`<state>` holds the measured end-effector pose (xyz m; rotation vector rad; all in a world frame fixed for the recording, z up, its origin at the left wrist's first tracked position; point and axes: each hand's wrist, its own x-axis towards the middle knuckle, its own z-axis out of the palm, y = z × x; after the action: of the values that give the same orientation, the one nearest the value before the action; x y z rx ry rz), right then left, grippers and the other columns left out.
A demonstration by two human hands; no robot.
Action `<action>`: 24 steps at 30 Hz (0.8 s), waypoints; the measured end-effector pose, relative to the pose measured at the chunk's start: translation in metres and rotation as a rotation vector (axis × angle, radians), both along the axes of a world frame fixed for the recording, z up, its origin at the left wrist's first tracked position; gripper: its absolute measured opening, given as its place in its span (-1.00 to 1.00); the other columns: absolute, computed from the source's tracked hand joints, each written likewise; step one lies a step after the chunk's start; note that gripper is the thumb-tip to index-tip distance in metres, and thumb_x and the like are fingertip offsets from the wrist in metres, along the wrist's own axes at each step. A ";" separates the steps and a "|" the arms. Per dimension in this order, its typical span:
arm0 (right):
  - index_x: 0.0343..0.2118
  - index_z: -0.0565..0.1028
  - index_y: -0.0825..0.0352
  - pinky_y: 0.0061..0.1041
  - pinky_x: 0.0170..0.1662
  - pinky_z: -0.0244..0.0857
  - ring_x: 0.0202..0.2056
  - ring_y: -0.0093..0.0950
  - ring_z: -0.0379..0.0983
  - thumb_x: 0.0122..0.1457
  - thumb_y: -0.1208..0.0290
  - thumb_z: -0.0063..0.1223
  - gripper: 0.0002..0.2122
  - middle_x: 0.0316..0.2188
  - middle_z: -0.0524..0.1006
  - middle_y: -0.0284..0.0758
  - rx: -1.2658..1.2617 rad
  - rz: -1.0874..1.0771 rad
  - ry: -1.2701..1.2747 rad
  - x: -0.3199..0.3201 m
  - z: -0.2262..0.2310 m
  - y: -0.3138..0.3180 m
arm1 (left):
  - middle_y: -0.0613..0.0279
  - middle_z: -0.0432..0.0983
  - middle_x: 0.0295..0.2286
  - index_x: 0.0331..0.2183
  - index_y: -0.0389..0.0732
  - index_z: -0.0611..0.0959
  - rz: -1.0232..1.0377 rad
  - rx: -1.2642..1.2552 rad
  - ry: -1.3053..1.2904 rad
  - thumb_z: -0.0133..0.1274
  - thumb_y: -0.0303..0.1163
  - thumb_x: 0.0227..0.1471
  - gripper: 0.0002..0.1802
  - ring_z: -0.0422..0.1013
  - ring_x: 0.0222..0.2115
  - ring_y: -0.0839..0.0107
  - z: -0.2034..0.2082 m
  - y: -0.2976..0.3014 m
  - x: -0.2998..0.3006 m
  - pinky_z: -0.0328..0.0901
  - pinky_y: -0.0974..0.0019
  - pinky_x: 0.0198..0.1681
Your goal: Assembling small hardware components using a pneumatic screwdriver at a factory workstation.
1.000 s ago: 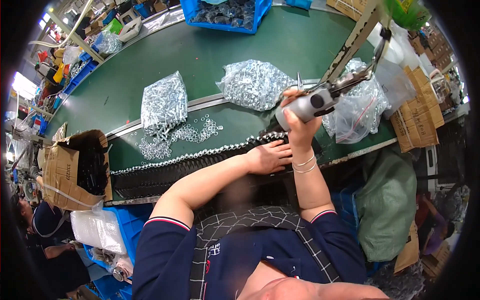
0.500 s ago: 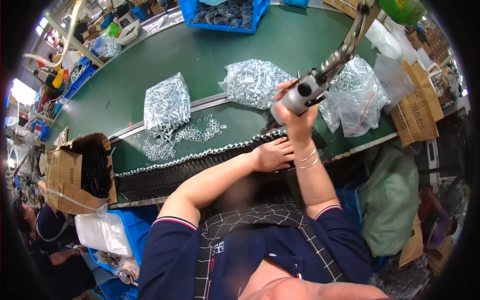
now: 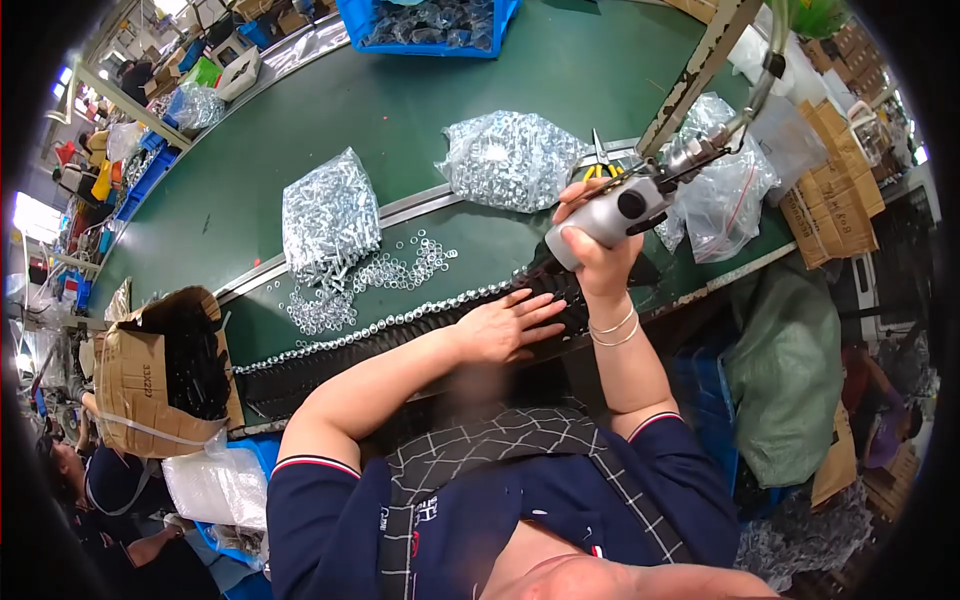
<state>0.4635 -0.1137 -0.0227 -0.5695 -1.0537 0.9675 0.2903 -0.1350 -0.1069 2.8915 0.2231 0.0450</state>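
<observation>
My right hand point(image 3: 606, 262) is wrapped round a grey power driver point(image 3: 600, 220). The driver's dark tip points down and left at the right end of a long row of black parts point(image 3: 330, 372). Whether the tip touches a part cannot be made out. Shiny nuts point(image 3: 430, 306) line the far edge of that row. My left hand point(image 3: 500, 325) lies palm down on the row with its fingers spread, a little left of the tip. A hose point(image 3: 748, 115) runs from the driver's upper end toward the upper right.
Loose washers or nuts point(image 3: 400, 268) lie beside a bag of screws point(image 3: 330, 215). Another hardware bag point(image 3: 515, 160) and yellow-handled pliers point(image 3: 600, 165) lie behind the driver. A carton of black parts point(image 3: 135, 385) stands left, a blue bin point(image 3: 505, 30) far back. A metal post point(image 3: 700, 75) rises at right.
My left hand has slid left along the row, its fingers spreading. My right hand has shifted slightly, and the driver's upper end has swung down to the right, bringing the pliers into view.
</observation>
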 end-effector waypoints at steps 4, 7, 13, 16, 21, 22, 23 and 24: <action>-0.11 0.29 0.39 -0.47 -0.22 0.33 -0.34 -0.46 0.41 -0.17 0.68 0.09 -0.54 -0.27 0.44 -0.19 0.024 -0.039 0.131 -0.004 -0.016 0.000 | 0.15 -0.11 0.23 0.18 -0.06 0.18 -0.010 -0.029 0.038 -0.03 -0.12 0.00 -0.27 -0.13 0.24 0.22 0.001 0.001 0.002 -0.13 0.06 0.24; -0.11 0.29 0.39 -0.46 -0.22 0.33 -0.35 -0.45 0.40 -0.16 0.67 0.09 -0.55 -0.28 0.43 -0.19 0.033 -0.038 0.080 -0.005 -0.011 -0.005 | 0.15 -0.10 0.23 0.18 -0.06 0.19 -0.012 -0.011 0.008 -0.04 -0.15 0.02 -0.30 -0.10 0.23 0.20 -0.002 -0.001 0.000 -0.12 0.06 0.24; -0.13 0.29 0.38 -0.47 -0.23 0.32 -0.35 -0.45 0.40 -0.16 0.69 0.10 -0.55 -0.29 0.43 -0.21 0.055 -0.022 0.060 -0.010 -0.021 -0.007 | 0.08 -0.03 0.20 0.17 -0.10 0.19 -0.024 0.020 -0.033 -0.06 -0.19 0.03 -0.32 -0.04 0.22 0.17 -0.012 0.000 0.002 -0.10 0.07 0.23; -0.13 0.30 0.37 -0.48 -0.23 0.32 -0.34 -0.45 0.40 -0.17 0.70 0.12 -0.55 -0.29 0.43 -0.21 0.065 0.041 0.051 -0.016 -0.033 -0.002 | 0.04 0.00 0.19 0.18 -0.12 0.19 -0.041 -0.005 -0.064 -0.07 -0.19 0.04 -0.32 -0.03 0.21 0.16 -0.012 -0.002 0.003 -0.09 0.08 0.24; -0.14 0.30 0.36 -0.48 -0.24 0.32 -0.32 -0.47 0.40 -0.17 0.72 0.12 -0.54 -0.31 0.44 -0.22 -0.006 0.046 -0.091 -0.015 -0.034 -0.003 | 0.01 0.02 0.18 0.18 -0.13 0.18 -0.063 0.025 -0.052 -0.08 -0.20 0.05 -0.33 -0.04 0.21 0.15 -0.009 -0.001 0.004 -0.09 0.10 0.24; -0.14 0.30 0.36 -0.48 -0.24 0.32 -0.32 -0.47 0.40 -0.17 0.72 0.12 -0.54 -0.31 0.44 -0.22 -0.004 0.052 -0.090 -0.016 -0.027 -0.003 | 0.02 0.02 0.18 0.18 -0.13 0.18 -0.060 0.016 -0.059 -0.08 -0.20 0.05 -0.33 -0.04 0.21 0.16 -0.009 -0.003 0.003 -0.09 0.11 0.24; -0.13 0.30 0.36 -0.48 -0.24 0.33 -0.32 -0.48 0.40 -0.17 0.72 0.12 -0.54 -0.30 0.44 -0.22 0.020 0.027 -0.038 -0.017 -0.017 -0.003 | 0.04 0.01 0.19 0.18 -0.13 0.18 -0.057 0.006 -0.065 -0.08 -0.20 0.04 -0.32 -0.05 0.22 0.16 -0.010 -0.004 0.002 -0.10 0.11 0.24; -0.13 0.30 0.36 -0.48 -0.24 0.33 -0.31 -0.48 0.40 -0.17 0.73 0.12 -0.54 -0.30 0.44 -0.22 0.042 0.001 0.014 -0.017 -0.008 -0.004 | 0.04 0.01 0.19 0.18 -0.13 0.18 -0.051 0.007 -0.064 -0.08 -0.20 0.04 -0.32 -0.05 0.22 0.16 -0.010 -0.002 0.002 -0.10 0.11 0.24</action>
<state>0.4466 -0.1174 -0.0308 -0.5266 -1.0593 0.9467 0.2918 -0.1373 -0.1173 2.8956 0.1374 0.1291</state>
